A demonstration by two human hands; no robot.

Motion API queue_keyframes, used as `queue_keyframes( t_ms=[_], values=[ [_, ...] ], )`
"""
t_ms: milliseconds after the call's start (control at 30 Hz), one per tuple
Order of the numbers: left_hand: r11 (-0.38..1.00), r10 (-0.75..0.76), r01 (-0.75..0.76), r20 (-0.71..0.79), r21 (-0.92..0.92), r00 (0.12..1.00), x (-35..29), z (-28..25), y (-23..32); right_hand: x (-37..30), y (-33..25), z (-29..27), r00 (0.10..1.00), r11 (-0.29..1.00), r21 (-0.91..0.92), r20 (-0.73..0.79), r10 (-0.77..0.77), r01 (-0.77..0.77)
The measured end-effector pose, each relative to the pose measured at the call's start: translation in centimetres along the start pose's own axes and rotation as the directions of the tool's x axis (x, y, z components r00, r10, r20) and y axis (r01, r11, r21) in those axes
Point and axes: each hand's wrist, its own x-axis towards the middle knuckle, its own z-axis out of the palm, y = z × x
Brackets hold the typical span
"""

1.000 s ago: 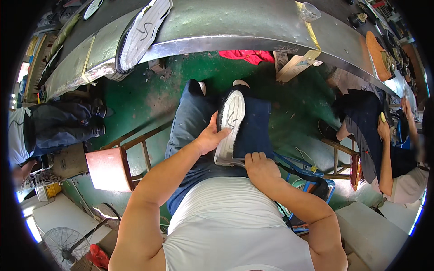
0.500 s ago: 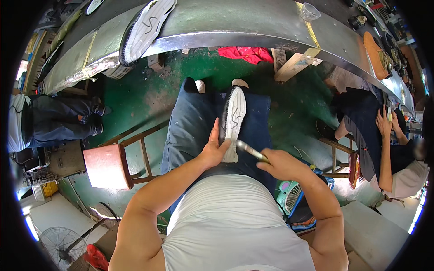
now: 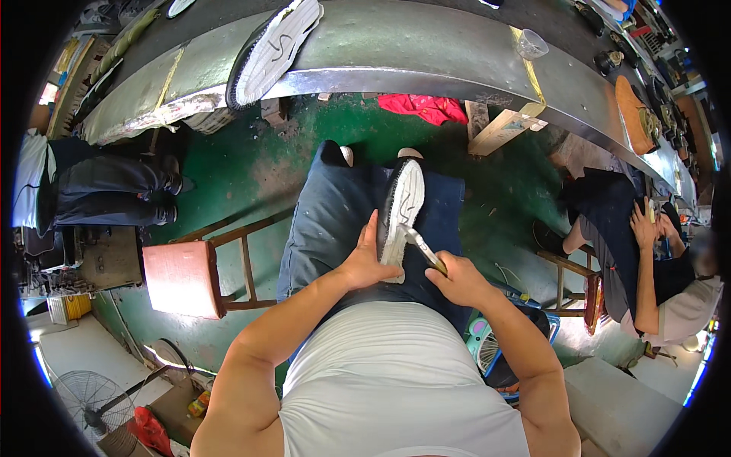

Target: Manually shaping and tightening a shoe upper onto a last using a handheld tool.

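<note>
Because the right hand (image 3: 459, 280), grip closed on a shiny metallic tool (image 3: 421, 245), partly covers it, its type is uncertain; left hand (image 3: 365, 265) clasps a shoe (image 3: 389, 204), white textured sole (image 3: 410, 190) up, over the lap (image 3: 327, 221)

Fisheye-bent edges, black corners, glare on stool seat (image 3: 181, 276), shadowy green floor (image 3: 236, 164)

A stool (image 3: 181, 278) stands on green floor (image 3: 228, 161) near a metal bench (image 3: 426, 38).

Has a clear plastic cup (image 3: 531, 46) on the metallic tabletop (image 3: 403, 42), a red cloth (image 3: 426, 108) below its edge, and green floor (image 3: 232, 164). Includes a square-seated stool (image 3: 180, 276) and wire-caged fan (image 3: 93, 419) at left.
</note>
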Motion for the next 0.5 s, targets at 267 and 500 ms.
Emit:
queue_keyframes(
  t_ms=[267,500],
  values=[
    [1.0,0.03,-0.029,0.19,-0.008,0.981,-0.7,-3.2,-1.0,-1.0,0.3,-0.7,0.995,0.993,0.066,0.026,0.099,-0.1],
    [0.868,0.115,0.061,0.318,-0.494,0.941,-0.6,-2.8,-1.2,-2.9,-1.6,-2.8,0.959,0.997,0.012,0.277,0.065,-0.071]
  ],
)
